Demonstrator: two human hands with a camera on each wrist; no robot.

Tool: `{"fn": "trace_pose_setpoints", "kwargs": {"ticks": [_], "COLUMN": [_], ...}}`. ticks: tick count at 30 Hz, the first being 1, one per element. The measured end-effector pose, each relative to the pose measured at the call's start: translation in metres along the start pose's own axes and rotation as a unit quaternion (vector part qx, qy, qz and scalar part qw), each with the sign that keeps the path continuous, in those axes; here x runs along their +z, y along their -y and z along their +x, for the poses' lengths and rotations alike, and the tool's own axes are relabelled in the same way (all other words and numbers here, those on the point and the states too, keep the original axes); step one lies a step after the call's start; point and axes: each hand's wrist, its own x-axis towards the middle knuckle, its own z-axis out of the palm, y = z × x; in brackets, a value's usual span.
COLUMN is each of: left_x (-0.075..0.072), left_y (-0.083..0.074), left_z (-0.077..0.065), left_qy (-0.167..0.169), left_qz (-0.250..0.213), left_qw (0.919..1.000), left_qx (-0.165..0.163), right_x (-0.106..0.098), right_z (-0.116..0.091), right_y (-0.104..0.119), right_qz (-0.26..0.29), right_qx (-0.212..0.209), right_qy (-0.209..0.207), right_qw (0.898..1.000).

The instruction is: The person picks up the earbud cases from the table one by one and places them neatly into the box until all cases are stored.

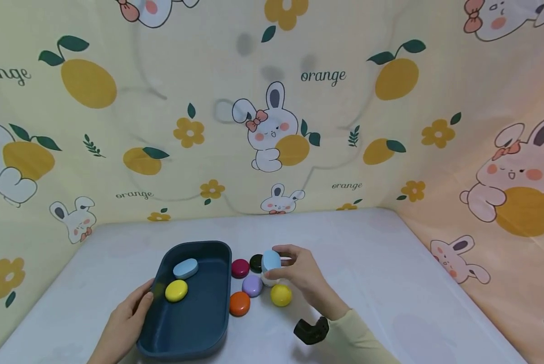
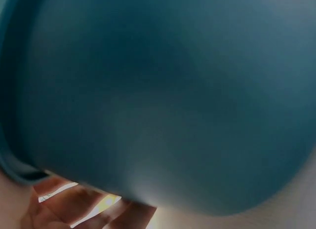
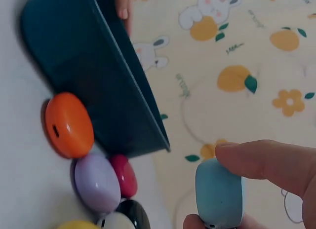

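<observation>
Two hands at work: both show in the head view, over a pale bench (image 1: 367, 263) with cartoon-print cloth behind it.
Head view, left hand: the left hand (image 1: 128, 316) grips the near left rim of a dark blue tray (image 1: 199, 323), thumb over the edge.
Head view, tray contents: a light blue pebble-shaped piece (image 1: 185, 268) and a yellow piece (image 1: 176, 290) lie inside, near its far left end.
Head view, right hand: the right hand (image 1: 299, 273) pinches an upright light blue piece (image 1: 270, 261) between thumb and fingertips, raised just above the cluster to the right of the tray.
Head view, cluster: a maroon piece (image 1: 240, 268), a black piece (image 1: 256, 263), a lilac piece (image 1: 252, 285), an orange piece (image 1: 239, 304) and a second yellow piece (image 1: 281, 295) sit close together on the bench; a white one is mostly hidden under the held piece.
Left wrist view: the tray's blue wall (image 2: 163, 100) fills nearly the whole frame, with fingers (image 2: 74, 204) curled under its lower edge.
Right wrist view, grip: thumb and forefinger (image 3: 266, 162) clamp the light blue piece (image 3: 219, 193) on its two ends.
Right wrist view, bench: orange (image 3: 68, 125), lilac (image 3: 97, 182), maroon (image 3: 125, 174) and black (image 3: 133, 214) pieces lie beside the tray's end wall (image 3: 98, 91); the orange one touches it.
</observation>
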Motion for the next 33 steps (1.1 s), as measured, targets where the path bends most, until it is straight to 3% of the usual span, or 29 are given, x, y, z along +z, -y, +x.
{"fn": "trace_pose_setpoints", "kwargs": {"ticks": [13,24,33], "left_x": [0.001,0.000,0.002], "left_y": [-0.002,0.002,0.002], "left_z": [0.001,0.001,0.001], "left_qy": [-0.001,-0.011,-0.021], "left_qz": [0.004,-0.002,-0.003], "left_qw": [1.0000,0.9999,0.9996], "left_qx": [0.001,0.006,0.020], "right_x": [0.020,0.057,0.092], "right_z": [0.000,0.024,0.032], "right_y": [0.014,0.031,0.036], "right_qz": [0.025,0.040,-0.057], "right_qx": [-0.017,-0.039,-0.056], "right_qy": [0.040,0.082,0.140], "right_qw": [0.999,0.995,0.987]}}
